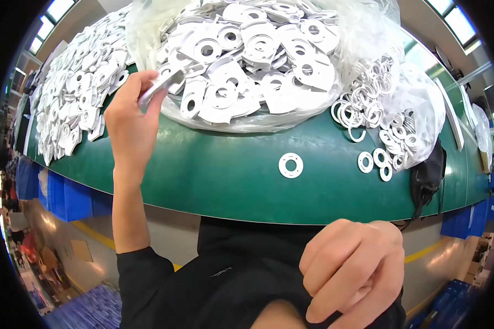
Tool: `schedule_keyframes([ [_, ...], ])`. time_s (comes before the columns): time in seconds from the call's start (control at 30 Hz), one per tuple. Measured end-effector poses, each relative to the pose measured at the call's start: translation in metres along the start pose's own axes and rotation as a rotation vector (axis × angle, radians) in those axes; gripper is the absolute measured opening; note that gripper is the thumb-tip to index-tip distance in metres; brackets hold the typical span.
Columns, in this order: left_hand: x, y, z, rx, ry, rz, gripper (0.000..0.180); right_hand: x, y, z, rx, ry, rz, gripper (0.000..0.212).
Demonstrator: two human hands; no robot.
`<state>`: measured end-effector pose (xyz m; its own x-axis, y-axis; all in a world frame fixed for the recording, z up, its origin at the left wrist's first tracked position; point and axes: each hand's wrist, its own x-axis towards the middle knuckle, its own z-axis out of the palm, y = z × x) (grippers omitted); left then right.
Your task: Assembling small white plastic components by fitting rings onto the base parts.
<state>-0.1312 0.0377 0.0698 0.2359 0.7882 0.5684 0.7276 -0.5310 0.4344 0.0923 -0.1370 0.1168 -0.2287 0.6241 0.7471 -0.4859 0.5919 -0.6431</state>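
Note:
My left hand [133, 112] is raised at the left edge of a clear plastic bag [225, 126]. Its thumb and fingers pinch a white plastic part [160, 88], seen nearly edge-on. The bag is heaped with similar white parts [221, 94], flat pieces with a round ring and hole. Close to my chest, at the table's near side, my right hand [357, 268] is closed with curled fingers. Whatever it may hold is hidden by the fingers. A single flat white ring [291, 165] lies on the green table [219, 175] between the bag and my right hand.
More white parts [79, 101] are piled on the left of the table. White rings [368, 101] spill from a second clear bag [422, 104] at the right, with several loose ones nearby. A black pouch [427, 175] hangs at the right front edge. Blue bins [71, 196] stand below the table.

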Motion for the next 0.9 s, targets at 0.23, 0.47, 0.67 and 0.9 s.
schedule_keyframes([
  [0.23,0.009,0.051,0.037,-0.767,0.016,0.130,0.008,-0.009,0.023,-0.086,-0.787,-0.323,0.493,0.020],
  [0.47,0.001,0.076,0.089,-1.870,-0.424,-0.685,0.003,-0.051,0.053,-0.109,-1.080,-0.449,0.730,0.036],
  [0.67,-0.022,0.059,0.111,-2.280,-0.846,-0.547,0.045,-0.038,0.028,-0.135,-0.393,-0.266,0.894,0.041],
  [0.9,-0.032,0.068,0.115,-1.806,-0.939,-0.368,0.050,-0.052,0.052,-0.141,-0.204,0.573,0.431,0.060],
])
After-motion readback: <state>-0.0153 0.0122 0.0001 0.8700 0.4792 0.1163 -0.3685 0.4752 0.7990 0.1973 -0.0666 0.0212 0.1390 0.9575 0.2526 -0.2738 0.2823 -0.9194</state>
